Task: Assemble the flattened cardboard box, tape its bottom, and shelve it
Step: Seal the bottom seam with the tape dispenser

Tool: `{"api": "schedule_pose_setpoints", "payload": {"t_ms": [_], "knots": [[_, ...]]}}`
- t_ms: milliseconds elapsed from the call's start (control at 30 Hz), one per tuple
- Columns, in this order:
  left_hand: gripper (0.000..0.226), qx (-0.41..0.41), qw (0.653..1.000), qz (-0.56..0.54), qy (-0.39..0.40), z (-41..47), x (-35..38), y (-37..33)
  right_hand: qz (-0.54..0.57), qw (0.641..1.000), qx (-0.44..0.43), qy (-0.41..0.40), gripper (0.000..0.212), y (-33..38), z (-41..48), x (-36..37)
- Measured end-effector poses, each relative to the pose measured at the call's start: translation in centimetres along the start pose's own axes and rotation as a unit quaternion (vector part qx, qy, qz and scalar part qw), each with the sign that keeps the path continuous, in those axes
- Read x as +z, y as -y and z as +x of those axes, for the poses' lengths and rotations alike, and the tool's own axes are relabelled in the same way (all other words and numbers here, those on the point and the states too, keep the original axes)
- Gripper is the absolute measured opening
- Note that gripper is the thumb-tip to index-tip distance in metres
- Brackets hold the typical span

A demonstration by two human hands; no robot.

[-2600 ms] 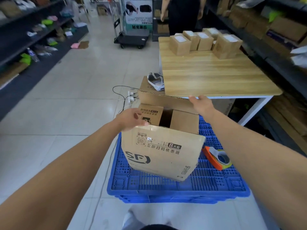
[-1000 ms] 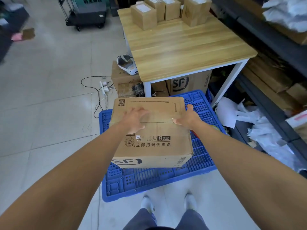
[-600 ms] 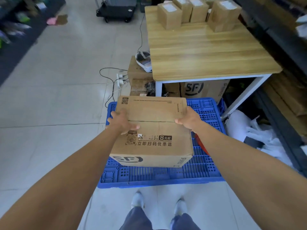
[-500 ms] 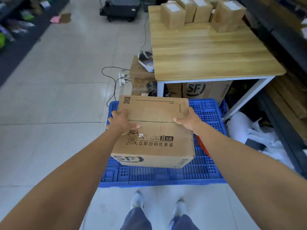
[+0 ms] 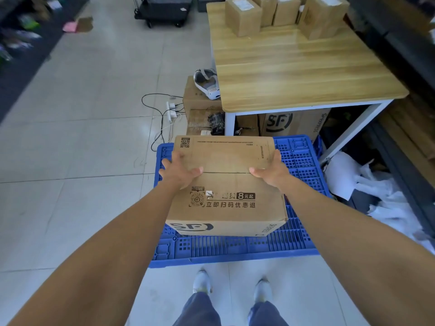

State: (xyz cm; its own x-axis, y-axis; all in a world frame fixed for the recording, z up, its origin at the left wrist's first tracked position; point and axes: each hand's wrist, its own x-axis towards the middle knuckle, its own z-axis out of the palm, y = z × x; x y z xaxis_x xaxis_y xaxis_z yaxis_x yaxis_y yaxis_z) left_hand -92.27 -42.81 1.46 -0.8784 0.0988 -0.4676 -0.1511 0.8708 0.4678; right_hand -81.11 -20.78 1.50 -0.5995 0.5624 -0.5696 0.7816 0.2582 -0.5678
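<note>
A brown cardboard box (image 5: 226, 184) with black printing stands squared up over the blue plastic pallet (image 5: 230, 250). Its two upper flaps are folded flat and meet at a bare seam with no tape on it. My left hand (image 5: 180, 171) grips the box's left edge, thumb lying on top at the seam. On the opposite edge my right hand (image 5: 270, 171) holds it the same way. The tape dispenser is hidden behind the box.
A wooden table (image 5: 294, 67) with several small sealed boxes (image 5: 243, 16) stands just beyond the pallet. Cardboard boxes (image 5: 292, 124), a power strip with cables (image 5: 170, 111) and white wrapping (image 5: 376, 189) lie around it. Dark shelving (image 5: 412, 38) lines the right, a trolley (image 5: 162, 9) stands far back.
The box's flaps stood open 2.6 s ago; they are now folded shut. My hands have slid from the flaps' tops out to the box's side edges. My view has tilted downward.
</note>
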Motion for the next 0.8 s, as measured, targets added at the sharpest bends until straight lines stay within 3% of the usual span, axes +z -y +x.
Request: {"api": "schedule_pose_setpoints", "payload": {"t_ms": [200,333,433,700,800], "knots": [[0.064,0.021,1.0,-0.012,0.003,0.5,-0.3,0.2,-0.019,1.0,-0.004,-0.025,0.103,-0.2,-0.6,0.4],[0.074,0.034,0.994,0.102,-0.015,0.6,-1.2,-0.7,-0.011,0.999,0.01,-0.039,0.098,-0.2,-0.9,0.3],[0.066,0.12,0.974,0.187,-0.048,0.2,-1.8,-2.8,-0.008,0.998,0.011,-0.055,0.091,0.0,-1.4,-0.4],[0.044,0.349,0.929,0.12,-0.012,-4.8,0.7,-11.1,-0.006,0.99,-0.023,-0.141,0.066,-2.7,-1.9,-7.0],[0.039,0.395,0.913,0.102,0.006,-7.1,3.3,-14.4,-0.022,0.991,-0.021,-0.13,0.036,-4.9,-1.0,-9.7]]}}
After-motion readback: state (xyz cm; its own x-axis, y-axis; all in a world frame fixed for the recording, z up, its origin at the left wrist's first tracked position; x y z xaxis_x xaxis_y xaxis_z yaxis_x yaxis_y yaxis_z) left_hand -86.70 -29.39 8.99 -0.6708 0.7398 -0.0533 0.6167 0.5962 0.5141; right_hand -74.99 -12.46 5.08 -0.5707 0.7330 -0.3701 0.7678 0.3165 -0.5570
